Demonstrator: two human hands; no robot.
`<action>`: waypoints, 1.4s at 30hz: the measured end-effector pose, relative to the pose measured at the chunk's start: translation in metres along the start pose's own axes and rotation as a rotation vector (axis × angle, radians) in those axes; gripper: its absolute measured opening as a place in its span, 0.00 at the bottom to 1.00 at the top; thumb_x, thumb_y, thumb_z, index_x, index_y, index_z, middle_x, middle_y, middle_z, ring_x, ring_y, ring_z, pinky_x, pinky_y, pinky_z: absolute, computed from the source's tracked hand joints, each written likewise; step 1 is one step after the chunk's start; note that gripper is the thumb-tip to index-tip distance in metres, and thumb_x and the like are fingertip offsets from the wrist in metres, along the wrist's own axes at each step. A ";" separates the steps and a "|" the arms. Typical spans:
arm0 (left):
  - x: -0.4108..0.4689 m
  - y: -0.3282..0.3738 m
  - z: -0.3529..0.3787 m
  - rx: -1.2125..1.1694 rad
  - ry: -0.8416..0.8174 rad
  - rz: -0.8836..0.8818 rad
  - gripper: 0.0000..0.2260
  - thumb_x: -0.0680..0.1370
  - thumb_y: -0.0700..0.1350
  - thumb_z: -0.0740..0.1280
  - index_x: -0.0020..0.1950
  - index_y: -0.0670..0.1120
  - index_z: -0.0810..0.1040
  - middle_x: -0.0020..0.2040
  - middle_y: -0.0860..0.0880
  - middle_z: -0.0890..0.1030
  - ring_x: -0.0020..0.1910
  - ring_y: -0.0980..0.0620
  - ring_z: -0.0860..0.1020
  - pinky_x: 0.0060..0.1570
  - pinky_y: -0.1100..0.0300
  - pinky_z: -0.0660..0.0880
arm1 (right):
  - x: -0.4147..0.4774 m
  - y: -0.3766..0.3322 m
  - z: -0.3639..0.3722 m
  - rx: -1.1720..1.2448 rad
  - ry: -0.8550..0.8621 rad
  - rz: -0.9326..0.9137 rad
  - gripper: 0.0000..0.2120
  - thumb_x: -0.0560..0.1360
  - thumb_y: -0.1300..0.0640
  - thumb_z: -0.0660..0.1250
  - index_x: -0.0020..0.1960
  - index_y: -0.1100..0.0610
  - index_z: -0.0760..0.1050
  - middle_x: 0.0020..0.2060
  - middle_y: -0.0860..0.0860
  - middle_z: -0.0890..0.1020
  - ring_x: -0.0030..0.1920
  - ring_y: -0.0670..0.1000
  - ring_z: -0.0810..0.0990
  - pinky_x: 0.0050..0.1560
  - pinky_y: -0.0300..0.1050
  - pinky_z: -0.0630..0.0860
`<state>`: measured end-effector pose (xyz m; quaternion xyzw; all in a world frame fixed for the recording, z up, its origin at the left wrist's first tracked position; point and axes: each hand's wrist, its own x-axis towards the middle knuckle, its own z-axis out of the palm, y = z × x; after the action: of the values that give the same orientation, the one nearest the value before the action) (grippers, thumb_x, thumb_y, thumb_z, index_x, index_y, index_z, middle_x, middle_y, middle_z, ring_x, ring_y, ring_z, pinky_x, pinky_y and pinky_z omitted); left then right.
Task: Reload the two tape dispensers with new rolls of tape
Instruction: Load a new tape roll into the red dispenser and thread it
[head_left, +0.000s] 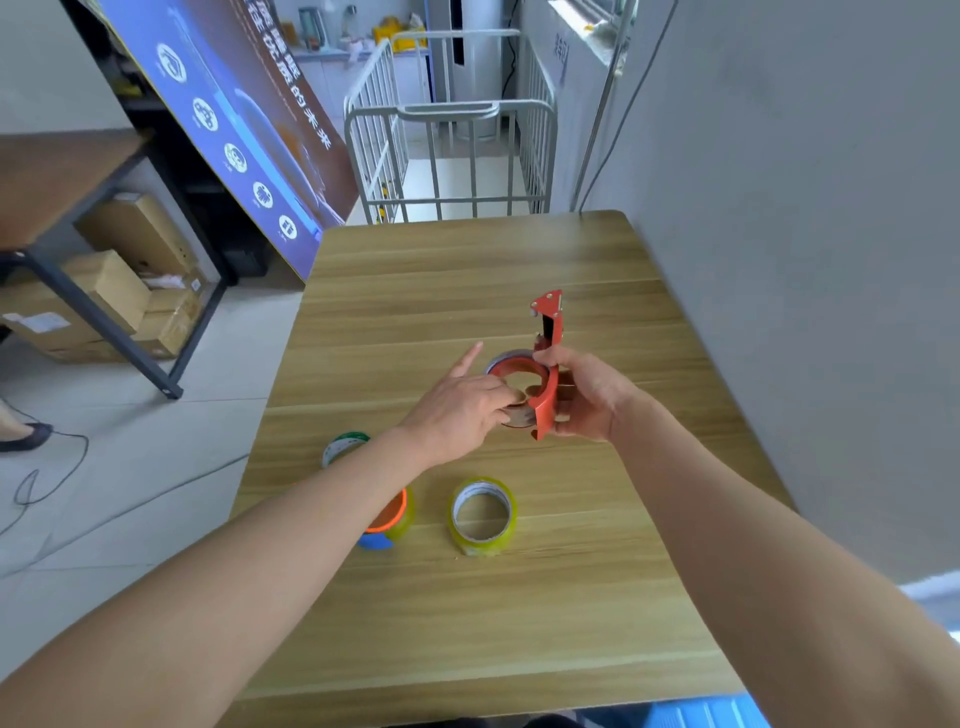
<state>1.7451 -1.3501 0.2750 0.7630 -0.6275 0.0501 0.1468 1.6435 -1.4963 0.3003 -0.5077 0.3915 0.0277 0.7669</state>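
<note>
The red dispenser is gripped by the right hand; its core is pinched by the left hand, index finger extended, above the table's centre.

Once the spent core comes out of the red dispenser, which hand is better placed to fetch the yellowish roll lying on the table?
Left, probably. The right hand grips the red dispenser, so it is occupied. The left hand only pinches at the core in it, and the yellowish roll lies below the left hand on the table.

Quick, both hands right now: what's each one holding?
Left hand: fingers pinched on the tape roll in the red dispenser, index finger extended.
Right hand: closed around the red dispenser.
</note>
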 end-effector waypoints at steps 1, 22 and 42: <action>0.001 0.001 -0.005 -0.037 0.015 -0.009 0.11 0.75 0.45 0.67 0.54 0.43 0.79 0.47 0.45 0.83 0.50 0.47 0.81 0.75 0.58 0.42 | -0.002 0.001 0.003 0.021 -0.011 -0.013 0.09 0.71 0.53 0.67 0.47 0.57 0.75 0.39 0.54 0.78 0.40 0.54 0.78 0.53 0.53 0.75; 0.006 0.021 -0.026 -0.578 -0.091 -0.292 0.02 0.73 0.38 0.66 0.41 0.41 0.78 0.38 0.42 0.82 0.35 0.49 0.73 0.39 0.56 0.70 | -0.027 0.020 0.018 -0.095 0.307 -0.214 0.17 0.65 0.52 0.75 0.48 0.61 0.80 0.41 0.56 0.83 0.39 0.54 0.82 0.44 0.46 0.80; 0.014 0.058 0.080 -0.543 -0.393 -0.332 0.07 0.69 0.38 0.72 0.46 0.38 0.83 0.46 0.39 0.79 0.49 0.44 0.73 0.48 0.58 0.66 | -0.068 0.074 -0.069 0.151 0.684 -0.197 0.20 0.61 0.49 0.76 0.45 0.61 0.78 0.40 0.57 0.81 0.41 0.56 0.81 0.55 0.54 0.79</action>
<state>1.6835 -1.3957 0.2122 0.7826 -0.5021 -0.2899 0.2266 1.5246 -1.4915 0.2744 -0.4648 0.5757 -0.2467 0.6259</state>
